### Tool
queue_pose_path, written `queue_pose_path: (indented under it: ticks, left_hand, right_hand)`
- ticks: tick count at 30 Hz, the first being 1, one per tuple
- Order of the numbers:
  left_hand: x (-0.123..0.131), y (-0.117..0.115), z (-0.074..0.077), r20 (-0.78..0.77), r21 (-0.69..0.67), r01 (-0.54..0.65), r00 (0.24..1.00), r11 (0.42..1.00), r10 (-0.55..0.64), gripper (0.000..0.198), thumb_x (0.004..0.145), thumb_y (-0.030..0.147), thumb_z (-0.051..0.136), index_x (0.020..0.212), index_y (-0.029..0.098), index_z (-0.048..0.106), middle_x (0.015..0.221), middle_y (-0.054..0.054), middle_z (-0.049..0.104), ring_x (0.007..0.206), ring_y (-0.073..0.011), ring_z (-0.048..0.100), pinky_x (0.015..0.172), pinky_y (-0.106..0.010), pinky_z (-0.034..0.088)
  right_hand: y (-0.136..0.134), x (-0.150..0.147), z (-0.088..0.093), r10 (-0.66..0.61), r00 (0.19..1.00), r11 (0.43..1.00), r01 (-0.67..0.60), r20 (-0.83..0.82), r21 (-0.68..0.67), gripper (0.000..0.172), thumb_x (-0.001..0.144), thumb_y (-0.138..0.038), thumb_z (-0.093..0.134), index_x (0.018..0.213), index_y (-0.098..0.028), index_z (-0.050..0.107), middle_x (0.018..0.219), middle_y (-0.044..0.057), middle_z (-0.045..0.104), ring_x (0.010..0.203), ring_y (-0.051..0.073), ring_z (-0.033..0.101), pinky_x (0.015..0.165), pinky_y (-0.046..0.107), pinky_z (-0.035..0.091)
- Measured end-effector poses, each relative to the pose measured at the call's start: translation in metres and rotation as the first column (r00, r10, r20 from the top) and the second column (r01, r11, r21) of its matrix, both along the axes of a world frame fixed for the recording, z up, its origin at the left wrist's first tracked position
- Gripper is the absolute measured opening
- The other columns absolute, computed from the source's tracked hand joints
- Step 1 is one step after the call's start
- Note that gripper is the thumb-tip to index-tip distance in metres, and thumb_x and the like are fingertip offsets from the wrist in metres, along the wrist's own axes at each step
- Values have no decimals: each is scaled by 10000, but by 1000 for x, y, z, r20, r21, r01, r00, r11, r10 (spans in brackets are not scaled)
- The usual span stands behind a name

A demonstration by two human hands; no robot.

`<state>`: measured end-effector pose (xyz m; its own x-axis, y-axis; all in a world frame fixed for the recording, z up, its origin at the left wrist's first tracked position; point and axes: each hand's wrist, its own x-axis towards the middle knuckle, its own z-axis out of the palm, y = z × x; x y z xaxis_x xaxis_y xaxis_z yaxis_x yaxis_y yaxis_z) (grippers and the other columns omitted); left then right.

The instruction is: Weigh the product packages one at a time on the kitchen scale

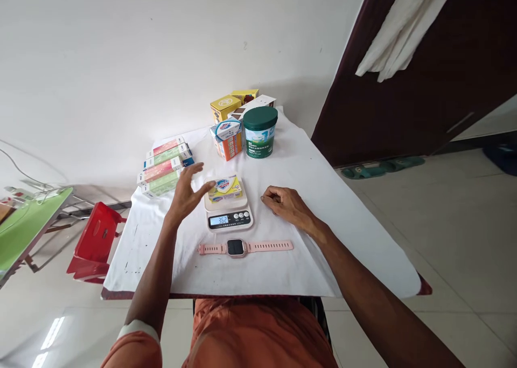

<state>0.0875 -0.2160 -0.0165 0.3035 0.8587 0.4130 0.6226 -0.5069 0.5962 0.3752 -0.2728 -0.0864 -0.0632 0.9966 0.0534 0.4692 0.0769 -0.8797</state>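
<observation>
A yellow and white soap box lies on the pan of a white kitchen scale, whose lit display has digits that look like 362. My left hand is open at the left side of the scale, thumb and fingers spread. Its thumb tip reaches the box's left edge; whether it touches I cannot tell. To the right of the scale, my right hand rests on the white cloth with its fingers curled in and nothing visible in them. A pink-strapped smartwatch lies flat in front of the scale.
Behind the scale stand a green-lidded tub, an orange and white box and yellow boxes. Several slim pink and green boxes lie at the left. A red chair is beside the table.
</observation>
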Motion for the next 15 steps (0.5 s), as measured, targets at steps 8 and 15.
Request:
queue_pose_path:
  ticks: [8, 15]
  left_hand:
    - [-11, -19, 6, 86, 118, -141, 988, 983, 131, 523, 897, 531, 714, 1331, 269, 587, 1311, -96, 647, 1218, -273, 620, 1042, -466, 484]
    - [15, -11, -16, -329, -19, 59, 942, 998, -62, 628, 893, 526, 716, 1426, 251, 531, 1340, -130, 601, 1272, -330, 537, 1088, -520, 409]
  right_hand:
    - [-2, -3, 4, -8, 999, 1000, 8, 32, -2, 243, 813, -421, 532, 677, -221, 536, 575, -16, 527, 578, 151, 519, 591, 281, 383]
    - [-2, -2, 3, -12, 999, 1000, 13, 37, -25, 288, 833, -474, 535, 696, -221, 551, 605, -12, 550, 572, 148, 504, 582, 283, 384]
